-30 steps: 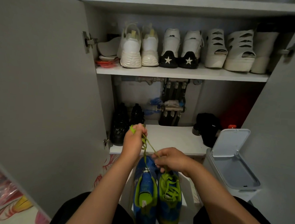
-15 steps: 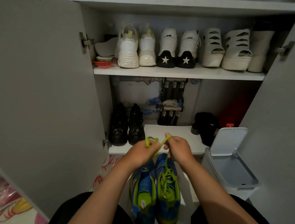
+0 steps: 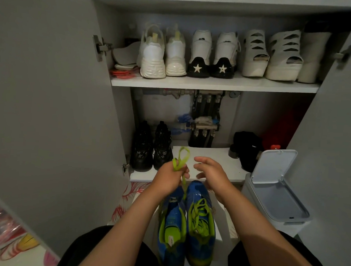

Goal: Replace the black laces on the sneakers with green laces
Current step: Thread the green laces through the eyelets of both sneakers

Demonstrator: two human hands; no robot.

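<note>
Head view: a person sits before an open shoe cabinet, with a pair of blue sneakers side by side between the knees.
Carrier: a white stool [image 3: 219,235], as far as can be told; the sneaker toes point to its far edge.
Right-side sneaker [image 3: 201,240]: green lacing crosses the eyelets, so it is judged laced.
Left-side sneaker [image 3: 170,251]: green lining and insole show, with no lace seen across the opening; judged not yet laced.
Green lace [image 3: 181,157]: a loop stands above the left fist, and a strand drops between the two toes. Which sneaker it belongs to cannot be told.
Left hand [image 3: 169,177]: fingers curled tight round the bunched lace.
Right hand [image 3: 213,175]: fingers spread and relaxed, holding nothing, just beside the lace.
Black laces: none in view.
Progress: judged about halfway or later; one sneaker remains to thread and tie.
</note>
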